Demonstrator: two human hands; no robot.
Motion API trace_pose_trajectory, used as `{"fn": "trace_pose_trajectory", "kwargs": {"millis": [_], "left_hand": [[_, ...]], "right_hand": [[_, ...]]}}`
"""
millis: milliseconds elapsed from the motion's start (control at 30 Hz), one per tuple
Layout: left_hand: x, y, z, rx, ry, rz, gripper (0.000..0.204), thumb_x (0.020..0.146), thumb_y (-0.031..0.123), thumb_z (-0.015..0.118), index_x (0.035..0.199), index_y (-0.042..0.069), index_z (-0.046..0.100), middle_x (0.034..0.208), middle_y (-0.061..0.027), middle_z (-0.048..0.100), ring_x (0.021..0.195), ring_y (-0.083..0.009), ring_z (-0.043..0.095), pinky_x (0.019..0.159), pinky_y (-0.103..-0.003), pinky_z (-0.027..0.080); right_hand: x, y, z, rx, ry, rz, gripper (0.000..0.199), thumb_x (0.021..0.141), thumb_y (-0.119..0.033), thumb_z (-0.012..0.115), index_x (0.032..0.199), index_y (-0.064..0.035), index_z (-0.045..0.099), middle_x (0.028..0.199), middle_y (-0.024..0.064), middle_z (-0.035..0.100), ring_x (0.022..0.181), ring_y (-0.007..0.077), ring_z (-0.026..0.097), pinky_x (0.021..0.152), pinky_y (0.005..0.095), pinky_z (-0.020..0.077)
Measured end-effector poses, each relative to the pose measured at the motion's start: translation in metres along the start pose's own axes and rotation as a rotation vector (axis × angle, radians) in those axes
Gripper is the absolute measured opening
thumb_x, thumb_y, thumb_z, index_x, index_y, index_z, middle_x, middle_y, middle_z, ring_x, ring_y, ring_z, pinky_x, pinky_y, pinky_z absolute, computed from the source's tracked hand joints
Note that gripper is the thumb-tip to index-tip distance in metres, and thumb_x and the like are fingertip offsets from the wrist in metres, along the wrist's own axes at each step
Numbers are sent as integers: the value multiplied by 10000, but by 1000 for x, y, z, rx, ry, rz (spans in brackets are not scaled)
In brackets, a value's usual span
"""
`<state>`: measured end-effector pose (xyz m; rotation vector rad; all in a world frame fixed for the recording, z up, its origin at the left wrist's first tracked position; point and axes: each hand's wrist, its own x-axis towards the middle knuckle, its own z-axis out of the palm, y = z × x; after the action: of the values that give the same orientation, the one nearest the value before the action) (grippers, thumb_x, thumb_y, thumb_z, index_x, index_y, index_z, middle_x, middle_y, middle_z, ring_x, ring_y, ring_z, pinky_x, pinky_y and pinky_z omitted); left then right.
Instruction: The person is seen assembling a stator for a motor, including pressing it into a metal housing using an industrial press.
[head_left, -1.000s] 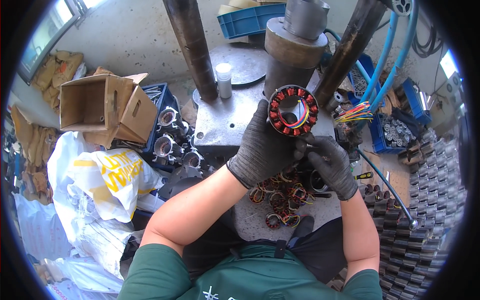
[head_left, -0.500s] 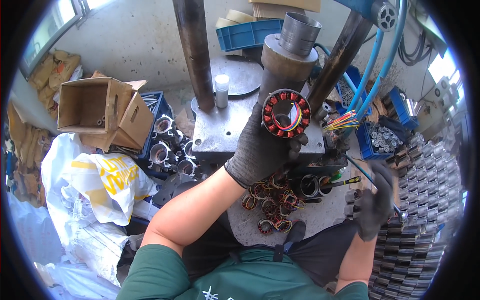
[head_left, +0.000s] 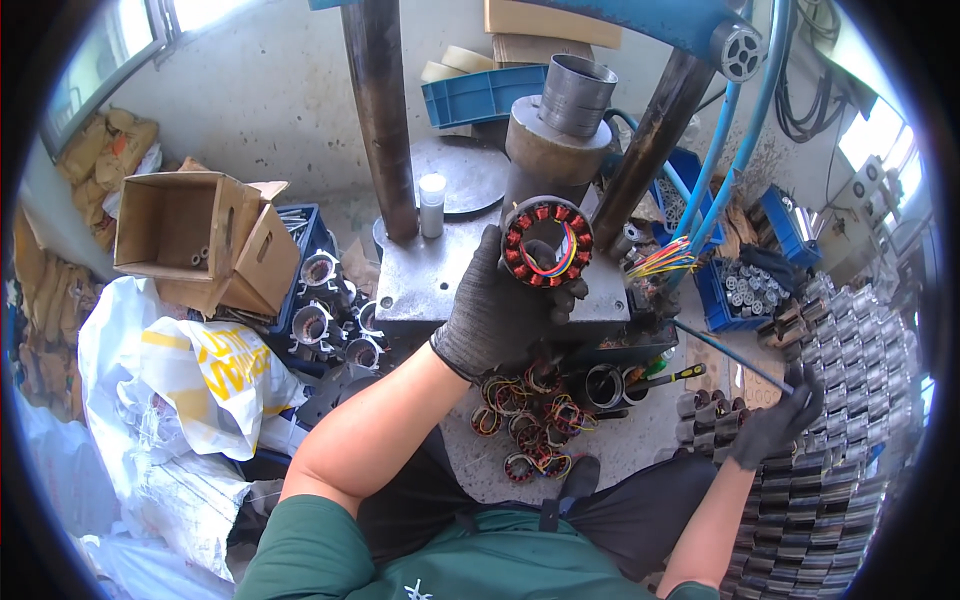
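Both my hands wear dark work gloves. My left hand (head_left: 492,315) grips a ring-shaped motor stator (head_left: 511,246) and holds it up in front of the press. Its open end shows red copper coils and a loop of red, yellow and blue wires inside. On the right, my right hand (head_left: 776,422) is at the outer end of a thin blue lever rod (head_left: 728,350), fingers bent around it. The glove covers the rod's tip.
The press table (head_left: 415,280) carries a thick steel cylinder (head_left: 555,145) and a white-capped bottle (head_left: 432,205). Wound stators (head_left: 528,432) lie on the floor below. Metal sleeves (head_left: 850,350) are stacked at right. Motor housings (head_left: 312,325) and a cardboard box (head_left: 175,220) stand at left.
My right hand has moved outward to the end of the rod, which now slopes less steeply. My left hand keeps the stator raised. The whole view has shifted slightly.
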<state>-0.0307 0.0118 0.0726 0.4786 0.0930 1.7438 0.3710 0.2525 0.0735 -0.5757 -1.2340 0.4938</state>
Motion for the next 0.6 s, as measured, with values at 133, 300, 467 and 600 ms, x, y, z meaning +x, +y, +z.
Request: {"fn": "trace_pose_trajectory", "kwargs": {"millis": [133, 300, 467, 600], "left_hand": [[0, -3, -5, -30, -13, 39, 844, 1056, 782, 297, 1588, 151, 477, 1389, -187, 617, 1158, -281, 589, 935, -402, 478], [3, -1, -20, 235, -155, 95, 606, 1104, 585, 437, 1537, 172, 537, 1456, -77, 646, 1288, -231, 596, 1074, -418, 461], [19, 10, -4, 1130, 365, 405, 635, 1039, 522, 694, 1481, 83, 570, 1342, -56, 702, 1303, -178, 635, 1052, -378, 524], [52, 37, 31, 1164, 296, 680, 598, 1080, 495, 695, 1430, 19, 603, 1268, -63, 671, 1139, -152, 652, 975, -342, 565]], "right_hand": [[46, 20, 76, 141, -8, -67, 346, 1136, -123, 561, 1434, 40, 492, 1324, 195, 645, 1201, 261, 694, 1063, 391, 619], [74, 39, 134, 148, -11, -188, 377, 1124, -131, 588, 1437, 58, 494, 1307, 178, 644, 1136, 229, 689, 1026, 368, 611], [70, 40, 142, 181, 112, -146, 400, 1113, -127, 606, 1457, 53, 509, 1283, 159, 640, 1096, 226, 681, 987, 353, 610], [64, 37, 143, 180, 166, -105, 401, 1113, -137, 623, 1458, 42, 522, 1289, 156, 635, 1077, 231, 680, 1005, 360, 603]]}}
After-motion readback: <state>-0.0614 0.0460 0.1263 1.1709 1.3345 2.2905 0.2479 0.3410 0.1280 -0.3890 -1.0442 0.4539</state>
